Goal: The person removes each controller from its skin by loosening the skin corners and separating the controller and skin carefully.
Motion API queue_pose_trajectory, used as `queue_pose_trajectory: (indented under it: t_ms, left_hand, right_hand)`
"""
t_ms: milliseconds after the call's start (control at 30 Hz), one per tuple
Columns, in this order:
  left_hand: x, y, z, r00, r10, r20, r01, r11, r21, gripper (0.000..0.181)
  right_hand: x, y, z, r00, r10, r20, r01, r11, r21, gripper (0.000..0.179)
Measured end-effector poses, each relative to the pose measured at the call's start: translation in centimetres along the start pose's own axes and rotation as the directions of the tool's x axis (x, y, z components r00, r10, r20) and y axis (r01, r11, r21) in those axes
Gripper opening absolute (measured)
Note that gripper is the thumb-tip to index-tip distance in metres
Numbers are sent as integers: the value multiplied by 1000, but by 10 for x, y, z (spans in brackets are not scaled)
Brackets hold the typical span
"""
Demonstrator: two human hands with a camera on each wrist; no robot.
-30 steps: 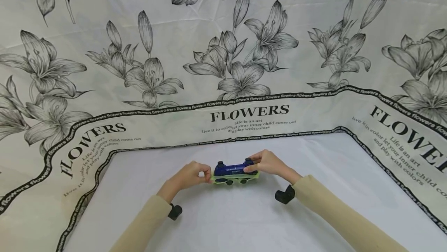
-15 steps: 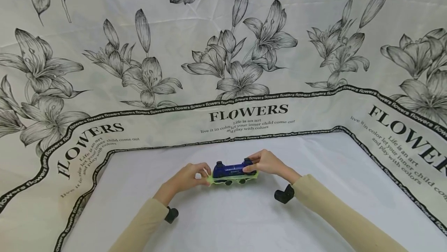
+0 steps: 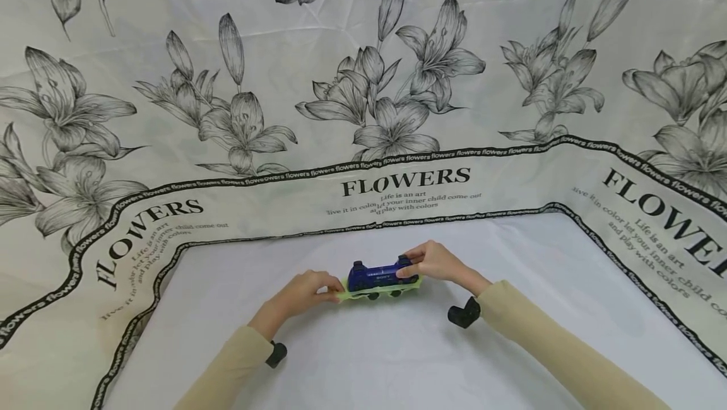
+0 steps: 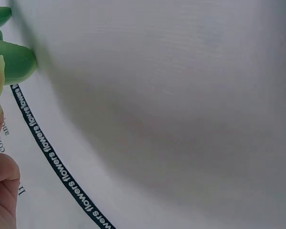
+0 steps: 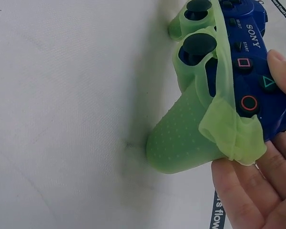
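A blue Sony game controller [image 3: 372, 276] is held upright in the middle of the head view, its handles in a pale green silicone sleeve [image 5: 181, 136]. In the right wrist view the sleeve covers the handles and surrounds the black sticks, while its upper edge lies bunched below the circle button. My right hand [image 3: 440, 263] grips the controller's right end, thumb on the front near the triangle button and fingers behind. At the other end, my left hand [image 3: 302, 294] pinches the sleeve's edge between thumb and fingers. Only a little of that hand shows in the left wrist view.
White cloth covers the table [image 3: 386, 359]. Behind and at both sides hangs a flower-printed curtain [image 3: 272, 120] with black lettered bands. A black wrist camera [image 3: 464, 314] sits under the right sleeve cuff, and another [image 3: 276, 354] under the left.
My left fingers shift at the sleeve's left edge, spreading apart half a second ago and now closer together, with the hand slightly further left. My right hand keeps its grip on the controller.
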State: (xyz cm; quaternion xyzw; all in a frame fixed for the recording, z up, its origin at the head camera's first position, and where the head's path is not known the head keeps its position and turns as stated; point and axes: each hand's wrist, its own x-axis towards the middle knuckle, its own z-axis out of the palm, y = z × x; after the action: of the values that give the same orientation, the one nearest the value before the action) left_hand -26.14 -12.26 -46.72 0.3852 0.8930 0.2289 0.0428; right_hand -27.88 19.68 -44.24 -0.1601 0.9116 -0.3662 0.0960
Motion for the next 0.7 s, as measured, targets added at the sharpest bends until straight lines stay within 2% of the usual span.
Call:
queue_pose_trajectory:
  t_ms: [133,267,400,533,700]
  left_hand:
    - [0,-3,6,1000,11,-5,-11,1000,3,14]
    - [3,-6,9,1000,-5,-6,4,999,-45,14]
    - [7,-9,9,999,4,-34,-8,994,-108,14]
    - [9,-14,11,997,28,-71,-40,984,-174,11]
    - [9,-20,13,985,27,-169,-68,967,-246,9]
  right_hand:
    - [0,2,0,1000,-2,8,2,1000,6,65]
    - [0,2,0,1000,-10,8,10,1000,-4,66]
    - [0,4,-4,1000,-6,-8,6,1000,-21,66]
    - [1,3,-5,1000,-4,-2,4,1000,-20,67]
    - [3,0,-3,1000,-18,13,18,1000,-8,65]
